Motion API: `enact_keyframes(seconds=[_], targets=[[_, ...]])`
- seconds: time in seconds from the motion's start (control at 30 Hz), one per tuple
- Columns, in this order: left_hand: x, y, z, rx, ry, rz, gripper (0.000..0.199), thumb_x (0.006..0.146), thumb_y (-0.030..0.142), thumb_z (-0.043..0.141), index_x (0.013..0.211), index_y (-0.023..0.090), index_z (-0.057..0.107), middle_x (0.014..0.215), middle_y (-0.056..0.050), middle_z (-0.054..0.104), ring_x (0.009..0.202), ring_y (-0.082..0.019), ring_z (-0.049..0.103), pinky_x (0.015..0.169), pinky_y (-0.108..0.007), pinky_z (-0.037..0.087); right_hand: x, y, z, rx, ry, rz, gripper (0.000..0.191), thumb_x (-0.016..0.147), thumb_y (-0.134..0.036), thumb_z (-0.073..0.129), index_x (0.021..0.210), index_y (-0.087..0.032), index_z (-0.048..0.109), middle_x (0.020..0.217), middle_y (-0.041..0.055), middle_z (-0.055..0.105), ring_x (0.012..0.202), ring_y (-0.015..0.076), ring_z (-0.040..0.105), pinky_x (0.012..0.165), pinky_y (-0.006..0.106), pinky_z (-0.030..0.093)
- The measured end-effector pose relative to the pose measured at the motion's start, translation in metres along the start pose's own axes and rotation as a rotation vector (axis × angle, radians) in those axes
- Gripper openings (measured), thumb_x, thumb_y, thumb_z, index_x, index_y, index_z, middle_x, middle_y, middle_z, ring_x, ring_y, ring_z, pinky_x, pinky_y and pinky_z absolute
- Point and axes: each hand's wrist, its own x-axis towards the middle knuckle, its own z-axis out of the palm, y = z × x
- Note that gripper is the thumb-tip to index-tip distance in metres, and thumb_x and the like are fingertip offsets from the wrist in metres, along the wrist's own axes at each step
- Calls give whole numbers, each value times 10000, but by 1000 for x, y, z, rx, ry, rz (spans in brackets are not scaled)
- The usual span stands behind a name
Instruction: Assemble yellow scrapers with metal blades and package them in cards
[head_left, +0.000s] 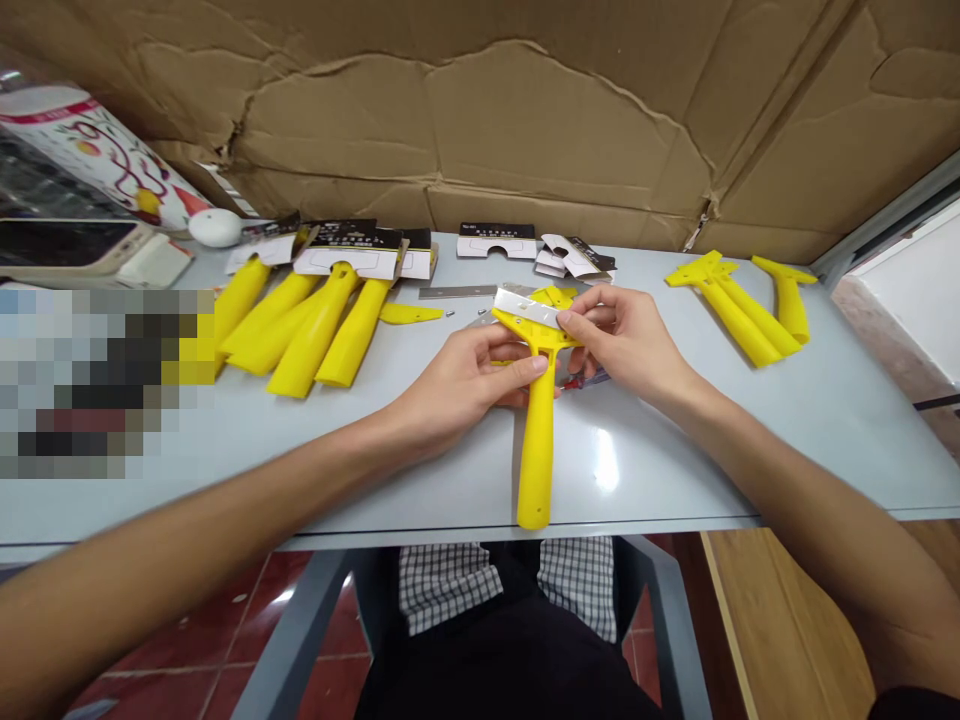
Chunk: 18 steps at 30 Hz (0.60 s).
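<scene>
A yellow scraper (537, 440) is held over the front of the table, its handle pointing toward me. My left hand (487, 375) grips it near the neck, with the thumb on the top of the handle. A flat metal blade (527, 306) lies across the scraper's head. My right hand (622, 335) pinches the blade's right end between thumb and fingers. Behind the head are another metal strip (457, 293) and a loose yellow piece (411, 314). A red-tipped tool (574, 384) shows partly beneath my right hand.
Several yellow scrapers with card sleeves (309, 340) lie at the left. More yellow handles (739, 310) rest at the right. Folded cards (496, 241) sit by the cardboard wall (480, 130). A white device (82, 250) and a patterned bag (112, 160) are at the far left.
</scene>
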Motion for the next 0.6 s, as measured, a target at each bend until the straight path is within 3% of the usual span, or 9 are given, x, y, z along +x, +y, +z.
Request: enact_keyframes(seconds=[0.17, 0.27, 0.4, 0.6], targets=[[1, 0, 2, -37, 32, -35, 388, 884, 445, 900, 1099, 147, 774, 1158, -169, 831, 956, -296, 822, 848, -436, 673, -1, -1, 1, 25, -7, -15, 423, 838, -541, 935, 851, -244, 635, 735, 29, 748, 506, 173, 670, 425, 325, 530], [3, 1, 2, -79, 110, -89, 376, 953, 500, 791, 1019, 131, 761, 1119, -190, 825, 898, -284, 820, 732, -373, 658, -3, -2, 3, 39, -15, -30, 417, 841, -538, 933, 845, -247, 636, 726, 21, 737, 508, 172, 669, 435, 330, 542], [5, 7, 2, -61, 242, -71, 312, 956, 445, 761, 924, 136, 735, 1130, -183, 804, 795, -244, 792, 567, -299, 611, -5, -5, 3, 54, -34, -41, 395, 847, -506, 929, 838, -253, 626, 688, 3, 727, 495, 165, 663, 443, 326, 553], [5, 13, 0, -26, 289, -91, 260, 956, 397, 737, 905, 142, 743, 1079, -173, 808, 739, -228, 766, 546, -308, 629, -5, -4, 3, 68, -41, -19, 399, 828, -504, 944, 829, -254, 633, 702, 2, 734, 492, 151, 651, 432, 319, 554]])
